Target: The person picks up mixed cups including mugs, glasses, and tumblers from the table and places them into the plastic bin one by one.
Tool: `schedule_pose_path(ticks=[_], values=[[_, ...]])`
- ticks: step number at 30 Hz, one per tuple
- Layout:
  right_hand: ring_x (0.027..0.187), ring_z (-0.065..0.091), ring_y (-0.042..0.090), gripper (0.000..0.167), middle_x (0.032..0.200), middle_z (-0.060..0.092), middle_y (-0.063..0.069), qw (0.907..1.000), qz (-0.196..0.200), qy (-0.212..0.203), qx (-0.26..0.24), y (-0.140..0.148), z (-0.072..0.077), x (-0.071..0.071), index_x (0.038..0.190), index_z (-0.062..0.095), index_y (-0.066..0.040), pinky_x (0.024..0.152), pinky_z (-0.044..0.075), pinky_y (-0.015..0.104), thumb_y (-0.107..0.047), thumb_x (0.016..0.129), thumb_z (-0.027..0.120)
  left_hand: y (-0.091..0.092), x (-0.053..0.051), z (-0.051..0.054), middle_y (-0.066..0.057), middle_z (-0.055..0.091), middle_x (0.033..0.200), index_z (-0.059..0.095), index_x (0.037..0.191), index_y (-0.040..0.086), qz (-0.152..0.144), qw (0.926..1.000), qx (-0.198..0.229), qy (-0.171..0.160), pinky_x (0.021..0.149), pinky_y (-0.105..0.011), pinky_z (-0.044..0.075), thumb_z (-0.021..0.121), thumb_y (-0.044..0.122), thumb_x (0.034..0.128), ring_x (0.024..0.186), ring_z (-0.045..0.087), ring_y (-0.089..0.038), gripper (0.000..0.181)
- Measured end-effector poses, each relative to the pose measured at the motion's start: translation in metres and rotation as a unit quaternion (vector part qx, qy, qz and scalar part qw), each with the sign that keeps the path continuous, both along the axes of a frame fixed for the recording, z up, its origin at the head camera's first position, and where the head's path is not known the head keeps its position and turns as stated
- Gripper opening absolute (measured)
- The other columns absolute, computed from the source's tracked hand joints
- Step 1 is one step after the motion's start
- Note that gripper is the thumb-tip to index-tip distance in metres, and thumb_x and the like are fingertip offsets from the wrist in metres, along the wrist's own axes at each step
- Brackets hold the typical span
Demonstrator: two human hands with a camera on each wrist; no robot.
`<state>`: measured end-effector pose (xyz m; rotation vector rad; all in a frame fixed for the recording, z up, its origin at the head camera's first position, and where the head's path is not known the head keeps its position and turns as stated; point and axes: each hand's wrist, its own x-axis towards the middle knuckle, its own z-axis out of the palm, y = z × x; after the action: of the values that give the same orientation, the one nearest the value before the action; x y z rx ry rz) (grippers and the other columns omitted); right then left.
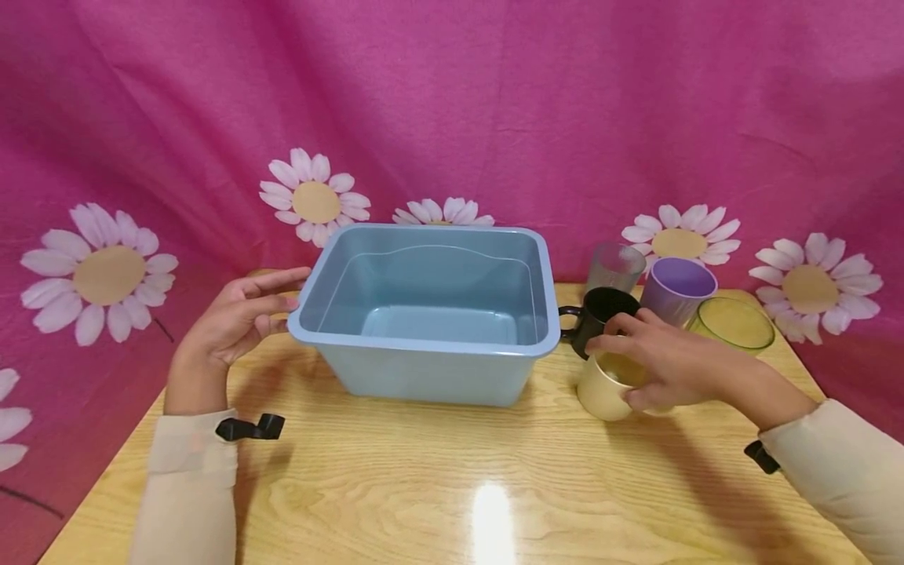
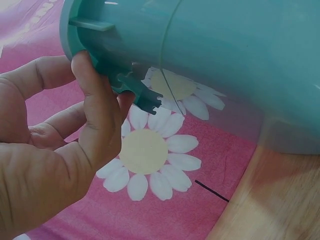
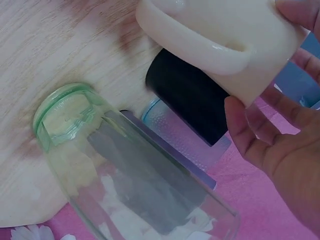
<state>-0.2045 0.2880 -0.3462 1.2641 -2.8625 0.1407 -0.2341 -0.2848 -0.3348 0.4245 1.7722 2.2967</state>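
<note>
Glossy cream mug (image 1: 600, 398) with looped handle (image 3: 186, 43)

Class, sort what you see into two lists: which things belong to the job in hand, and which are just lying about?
Job in hand:
cream mug, held by the right hand
blue plastic tub, touched at its rim by the left hand

Not held, apparently just lying about:
black mug
purple cup
frosted clear glass
green-tinted glass
</note>
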Motion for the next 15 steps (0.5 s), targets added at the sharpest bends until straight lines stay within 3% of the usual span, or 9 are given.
schedule_pose_path(ticks=[9, 15], values=[[0.1, 0.049, 0.021, 0.062, 0.12, 0.058, 0.003, 1.0, 0.004, 0.001, -0.002, -0.001, 0.003, 0.0, 0.131, 0.066, -0.027, 0.079, 0.046, 0.038, -0.027, 0.072, 0.085, 0.001, -0.001, -0.001, -0.002, 0.071, 0.124, 0.071, 0.129, 0.005, 0.0, 1.0, 0.001, 0.0, 0.078, -0.03, 0.059, 0.052, -0.014, 0.0978, 0.092, 0.071, -0.015, 0.041], [0.099, 0.048, 0.018, 0.06, 0.117, 0.057, 0.001, 0.9994, 0.033, 0.012, -0.007, -0.005, 0.018, -0.001, 0.128, 0.066, -0.026, 0.081, 0.045, 0.039, -0.026, 0.071, 0.085, 0.001, -0.001, 0.0, -0.003, 0.071, 0.123, 0.071, 0.129, 0.006, 0.005, 1.0, -0.005, -0.004, 0.079, -0.031, 0.06, 0.053, -0.013, 0.0976, 0.093, 0.071, -0.015, 0.041]])
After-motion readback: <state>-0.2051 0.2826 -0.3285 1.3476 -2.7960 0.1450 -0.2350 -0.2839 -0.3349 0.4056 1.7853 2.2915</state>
